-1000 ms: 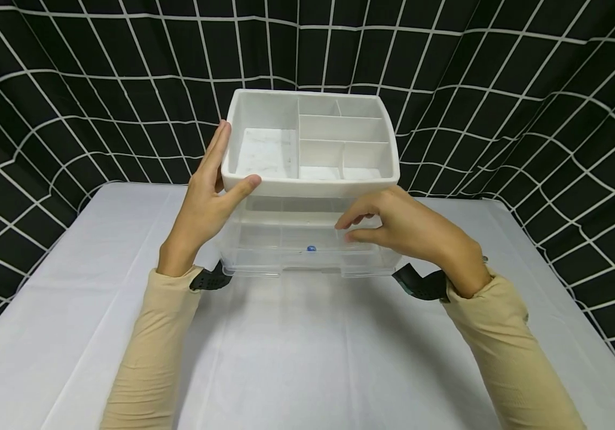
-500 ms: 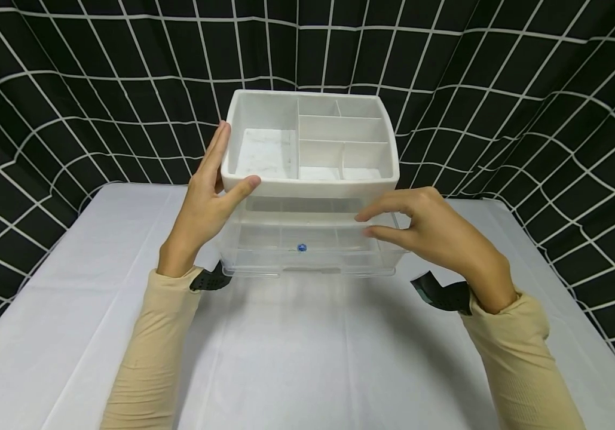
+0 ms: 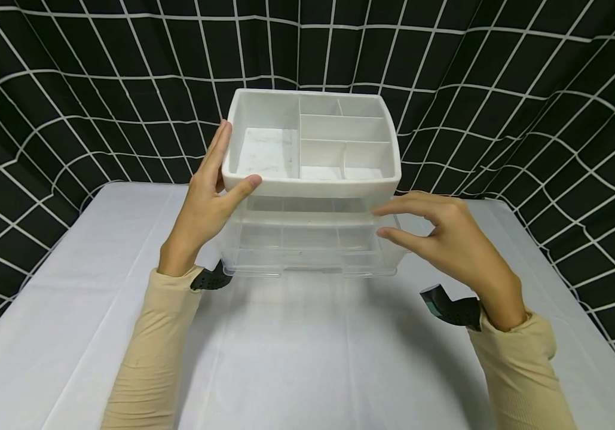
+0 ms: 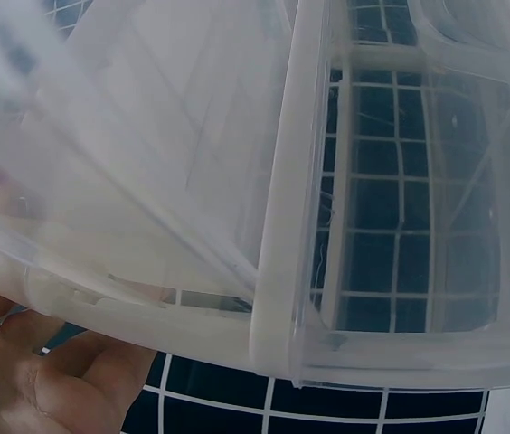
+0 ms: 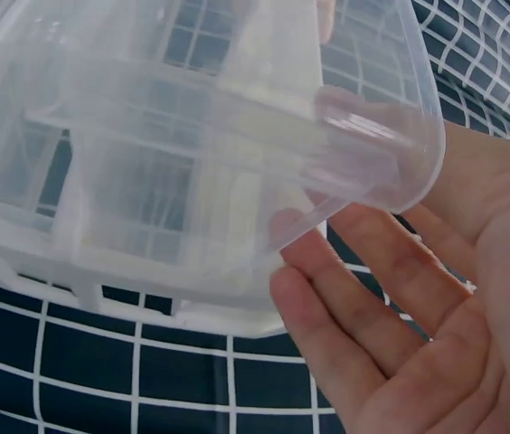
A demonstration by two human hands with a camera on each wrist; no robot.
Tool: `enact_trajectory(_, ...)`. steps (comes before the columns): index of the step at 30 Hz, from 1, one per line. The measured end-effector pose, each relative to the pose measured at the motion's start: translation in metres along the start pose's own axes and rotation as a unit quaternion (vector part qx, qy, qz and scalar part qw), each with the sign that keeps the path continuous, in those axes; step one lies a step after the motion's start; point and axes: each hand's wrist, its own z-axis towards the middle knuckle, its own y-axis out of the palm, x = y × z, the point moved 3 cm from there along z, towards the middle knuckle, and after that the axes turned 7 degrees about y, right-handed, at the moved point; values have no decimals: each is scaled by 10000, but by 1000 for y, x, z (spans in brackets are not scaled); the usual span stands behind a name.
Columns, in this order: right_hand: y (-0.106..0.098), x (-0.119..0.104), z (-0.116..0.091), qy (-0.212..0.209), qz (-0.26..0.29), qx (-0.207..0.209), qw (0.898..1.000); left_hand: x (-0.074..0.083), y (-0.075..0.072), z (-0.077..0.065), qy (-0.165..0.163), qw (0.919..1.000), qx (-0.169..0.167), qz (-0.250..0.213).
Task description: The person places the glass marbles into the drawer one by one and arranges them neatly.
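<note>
A white desktop organizer (image 3: 312, 189) with a compartmented top tray stands at the back middle of the table. Below the tray, a clear drawer (image 3: 307, 261) sticks out toward me. My left hand (image 3: 202, 200) holds the organizer's front left corner, with the fingers along its side and the thumb over the front rim. In the left wrist view, the fingers (image 4: 92, 375) show at the lower left, beside the white frame. By the drawer's right side is my right hand (image 3: 438, 230), its thumb and index finger apart and nothing between them. In the right wrist view, its fingertips (image 5: 296, 298) overlap the organizer's edge.
A white cloth covers the table (image 3: 296, 358). Black fabric with a white grid (image 3: 501, 107) rises behind and on both sides. Each wrist carries a dark camera mount (image 3: 449, 307).
My right hand has drawn back to the right from over the drawer. A small blue object in the drawer shifted left and is now out of sight. The left hand keeps its place.
</note>
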Motion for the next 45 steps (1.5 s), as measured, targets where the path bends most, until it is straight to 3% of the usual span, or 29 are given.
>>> enact_trajectory(11, -2, 14, -11, -144, 558, 997, 9933, 0, 1, -1, 77, 10000, 11, -7)
enact_trajectory(17, -2, 23, -17, 38, 622, 1293, 9896, 0, 1, -1, 109, 9999, 9, 13)
enact_trajectory(31, 3, 48, -25, 637, 273, 1175, 9907, 0, 1, 0, 81, 10000, 10, -7)
enact_trajectory(45, 13, 75, -26, 1383, 459, 754, 9864, 1, 1, 0, 34, 10000, 12, -25)
